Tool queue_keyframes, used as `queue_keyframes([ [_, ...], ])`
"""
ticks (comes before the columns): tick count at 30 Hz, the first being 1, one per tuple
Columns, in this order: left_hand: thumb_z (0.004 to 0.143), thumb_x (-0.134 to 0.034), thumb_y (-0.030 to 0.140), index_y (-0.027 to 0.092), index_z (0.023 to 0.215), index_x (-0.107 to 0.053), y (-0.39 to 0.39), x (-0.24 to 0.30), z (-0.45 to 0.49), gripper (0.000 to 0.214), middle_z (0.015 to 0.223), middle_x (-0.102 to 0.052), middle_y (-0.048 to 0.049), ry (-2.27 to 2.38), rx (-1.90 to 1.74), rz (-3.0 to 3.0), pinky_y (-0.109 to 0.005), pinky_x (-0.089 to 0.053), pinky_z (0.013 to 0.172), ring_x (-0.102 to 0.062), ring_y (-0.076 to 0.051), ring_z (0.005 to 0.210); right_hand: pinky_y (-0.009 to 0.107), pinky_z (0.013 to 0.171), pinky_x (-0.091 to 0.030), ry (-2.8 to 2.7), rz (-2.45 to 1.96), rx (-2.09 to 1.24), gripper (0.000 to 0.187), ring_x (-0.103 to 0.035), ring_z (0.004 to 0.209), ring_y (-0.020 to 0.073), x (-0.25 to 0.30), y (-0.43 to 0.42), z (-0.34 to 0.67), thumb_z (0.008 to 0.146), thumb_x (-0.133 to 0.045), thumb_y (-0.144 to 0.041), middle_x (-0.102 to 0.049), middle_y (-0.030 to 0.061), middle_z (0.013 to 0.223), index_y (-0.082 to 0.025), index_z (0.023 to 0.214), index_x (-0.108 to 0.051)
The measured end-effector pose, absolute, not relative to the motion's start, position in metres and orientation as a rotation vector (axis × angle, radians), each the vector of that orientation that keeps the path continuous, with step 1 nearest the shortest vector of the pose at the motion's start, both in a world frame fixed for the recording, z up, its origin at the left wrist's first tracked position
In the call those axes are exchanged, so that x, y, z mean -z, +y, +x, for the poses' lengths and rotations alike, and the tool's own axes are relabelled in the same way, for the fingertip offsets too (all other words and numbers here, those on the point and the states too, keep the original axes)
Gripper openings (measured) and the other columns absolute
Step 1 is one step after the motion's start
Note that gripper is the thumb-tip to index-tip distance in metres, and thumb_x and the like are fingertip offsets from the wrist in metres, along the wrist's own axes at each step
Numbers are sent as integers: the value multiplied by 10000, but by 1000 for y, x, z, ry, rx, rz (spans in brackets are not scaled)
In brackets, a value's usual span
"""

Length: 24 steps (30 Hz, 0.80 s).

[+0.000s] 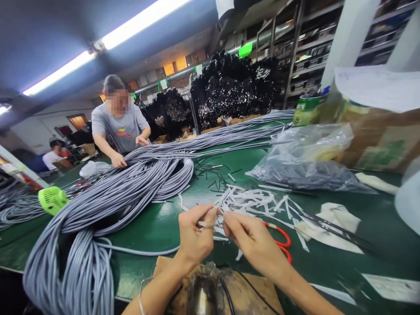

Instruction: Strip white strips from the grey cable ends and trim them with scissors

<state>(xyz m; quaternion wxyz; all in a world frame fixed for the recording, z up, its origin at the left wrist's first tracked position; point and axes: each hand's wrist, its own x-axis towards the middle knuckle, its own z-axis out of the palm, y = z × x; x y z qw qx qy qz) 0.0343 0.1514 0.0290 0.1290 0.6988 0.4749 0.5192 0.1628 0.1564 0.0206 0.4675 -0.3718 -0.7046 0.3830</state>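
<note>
My left hand [197, 232] is closed in a pinch, and a grey cable [144, 252] runs from the large bundle into it. A small whitish piece [205, 224] shows between its fingers. Close beside it, my right hand [251, 238] also pinches, fingertips almost meeting the left ones; what it grips is hidden. Loose white strips [236, 197] lie in a heap just beyond both hands. Red-handled scissors [288, 256] rest partly behind my right forearm. At left spreads the thick bundle of grey cables [127, 197], looped over the table's near edge.
Across the green table [157, 229] a co-worker [120, 122] touches the cables. A clear bag [295, 166] of grey pieces, a cardboard box [383, 135] and a white cloth [337, 214] under a long dark tool stand right. A worn machine [206, 288] sits below my hands.
</note>
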Motion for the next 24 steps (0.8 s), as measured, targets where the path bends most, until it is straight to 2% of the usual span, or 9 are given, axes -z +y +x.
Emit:
queue_keyframes([
  [5,844,-465,300,123,711,-678,151,-29,35,306,573,-628,-39,1379,-1501,2027,-217,-367,495,-500,-114,497,218,440,-263,-1723,-910,-907,444,-312,443,77,-21,157,162,871,-306,-437,-341,-31,462,-182,512,-361],
  [11,851,-450,262,130,743,-690,149,-29,38,294,574,-633,-36,1363,-1453,2112,-209,-372,486,-504,-107,483,213,400,-255,-1585,-894,-953,458,-301,425,75,-17,155,161,861,-328,-489,-329,-34,445,-192,512,-341],
  [19,839,-452,196,118,818,-683,154,-25,42,244,628,-666,-74,1418,-1463,2362,-209,-387,486,-532,-114,483,209,331,-182,-1294,-873,-1183,479,-190,359,49,-7,154,144,780,-394,-621,-191,-86,423,-211,547,-311],
  [24,823,-443,180,142,767,-686,147,-17,45,252,527,-604,-57,1329,-1375,2602,-220,-338,462,-493,-114,445,202,302,-138,-928,-944,-1065,490,-178,331,44,-20,178,170,747,-444,-608,-189,-91,406,-224,513,-249],
])
